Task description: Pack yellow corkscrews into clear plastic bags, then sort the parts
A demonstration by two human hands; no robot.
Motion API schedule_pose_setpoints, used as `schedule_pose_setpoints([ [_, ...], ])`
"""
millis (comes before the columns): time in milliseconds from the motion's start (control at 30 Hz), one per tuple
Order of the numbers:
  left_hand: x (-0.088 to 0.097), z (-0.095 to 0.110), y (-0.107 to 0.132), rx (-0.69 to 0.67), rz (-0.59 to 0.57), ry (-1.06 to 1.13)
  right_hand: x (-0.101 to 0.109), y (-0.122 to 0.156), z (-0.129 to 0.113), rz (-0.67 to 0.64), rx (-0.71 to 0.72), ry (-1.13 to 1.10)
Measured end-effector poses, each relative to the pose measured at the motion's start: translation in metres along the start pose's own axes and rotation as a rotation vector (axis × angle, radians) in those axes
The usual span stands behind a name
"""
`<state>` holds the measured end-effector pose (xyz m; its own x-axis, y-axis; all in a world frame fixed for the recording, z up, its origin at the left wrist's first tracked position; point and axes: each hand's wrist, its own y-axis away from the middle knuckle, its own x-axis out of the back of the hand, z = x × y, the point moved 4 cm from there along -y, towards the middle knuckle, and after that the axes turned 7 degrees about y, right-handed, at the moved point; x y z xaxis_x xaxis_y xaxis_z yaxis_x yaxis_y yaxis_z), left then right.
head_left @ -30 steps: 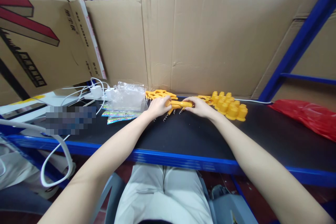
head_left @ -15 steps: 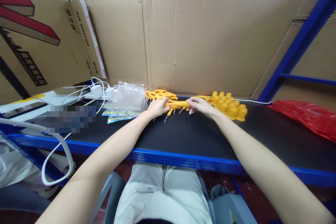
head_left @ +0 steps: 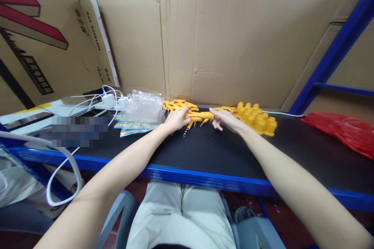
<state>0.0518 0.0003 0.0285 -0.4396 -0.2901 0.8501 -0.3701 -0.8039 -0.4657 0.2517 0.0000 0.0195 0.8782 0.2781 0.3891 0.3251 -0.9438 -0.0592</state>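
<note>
My left hand (head_left: 177, 120) is closed around one end of a yellow-orange corkscrew (head_left: 204, 115), held level just above the black table. A smooth, wider cylindrical part of the same colour forms its right end; the metal spiral does not show. At that end is my right hand (head_left: 223, 120), touching or nearly touching it, with the fingers apart and loosely bent. Behind and under my left hand lies a pile of yellow-orange corkscrews (head_left: 178, 105), several metal spirals poking out toward me. Yellow cup-shaped caps (head_left: 257, 118) stand in a cluster right of my right hand.
Clear plastic bags (head_left: 142, 109) lie on colourful printed sheets (head_left: 131, 129) at the left. White chargers and cables (head_left: 108, 101) sit farther left. A red plastic bag (head_left: 340, 130) rests at the right. Cardboard (head_left: 233, 46) walls the back; a blue rail (head_left: 204, 177) edges the table.
My right hand has loosened its pinch on the cylinder's end, its fingers spreading downward. More of the wide cylindrical end shows now. My left hand keeps its hold.
</note>
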Motion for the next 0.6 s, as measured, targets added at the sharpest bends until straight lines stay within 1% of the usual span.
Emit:
schedule_pose_setpoints([
  [100,0.0,-0.001,-0.001,0.005,0.005,0.01,-0.002,-0.001,0.001,0.07,-0.061,0.016],
  [167,-0.001,-0.003,-0.002,0.012,-0.002,0.019,-0.002,-0.002,0.002,0.066,-0.098,0.027],
  [233,-0.002,-0.005,-0.004,0.023,-0.016,0.036,-0.002,-0.002,0.003,0.031,-0.099,0.023],
  [300,-0.004,-0.008,-0.006,0.036,-0.03,0.059,0.001,-0.003,0.001,0.028,-0.038,0.011],
  [400,-0.004,-0.01,-0.006,0.048,-0.03,0.072,0.006,-0.003,-0.001,0.082,0.098,-0.001],
  [467,-0.002,-0.009,-0.005,0.046,-0.019,0.057,0.007,-0.003,-0.001,0.092,0.132,0.014],
  [600,0.0,-0.004,-0.002,0.046,-0.001,0.028,0.006,-0.001,-0.002,0.06,0.156,0.051],
])
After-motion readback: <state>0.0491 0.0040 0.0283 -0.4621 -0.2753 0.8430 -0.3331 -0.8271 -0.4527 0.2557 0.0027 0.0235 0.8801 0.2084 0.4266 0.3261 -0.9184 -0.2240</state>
